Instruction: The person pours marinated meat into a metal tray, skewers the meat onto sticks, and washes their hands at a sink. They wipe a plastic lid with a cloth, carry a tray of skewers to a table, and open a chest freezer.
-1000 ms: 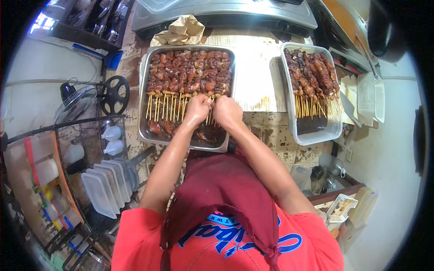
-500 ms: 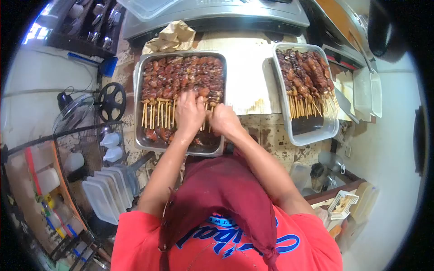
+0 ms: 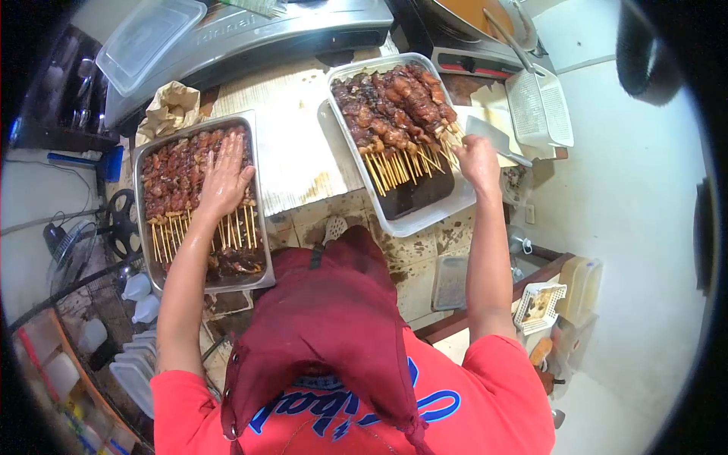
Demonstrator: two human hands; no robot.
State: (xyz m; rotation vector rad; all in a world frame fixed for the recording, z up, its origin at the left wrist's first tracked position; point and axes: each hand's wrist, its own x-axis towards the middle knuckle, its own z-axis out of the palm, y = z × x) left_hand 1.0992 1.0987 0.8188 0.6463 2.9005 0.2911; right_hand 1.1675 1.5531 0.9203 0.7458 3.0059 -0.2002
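My left hand [image 3: 221, 182] lies flat, fingers stretched out, on the rows of meat skewers [image 3: 176, 178] in the metal tray [image 3: 265, 262]. Bare stick ends point toward me there, with dark marinade and loose meat pieces below them. On the right, my right hand [image 3: 479, 163] is closed at the side of a clear plastic container [image 3: 409, 226], around the stick end of a skewer. Glazed meat skewers [image 3: 394, 106] are piled in that container above dark liquid. My fingers partly hide the stick.
Crumpled brown paper [image 3: 171, 110] sits behind the metal tray. A silver stove [image 3: 250, 38] with a plastic lid [image 3: 148, 42] stands at the back. Right of the container are a spatula [image 3: 493, 139], a white basket [image 3: 542, 106] and a pan [image 3: 462, 19].
My view has swung to the right. My right hand has left the metal tray and reached the plastic container. My left hand has opened flat over the skewers.
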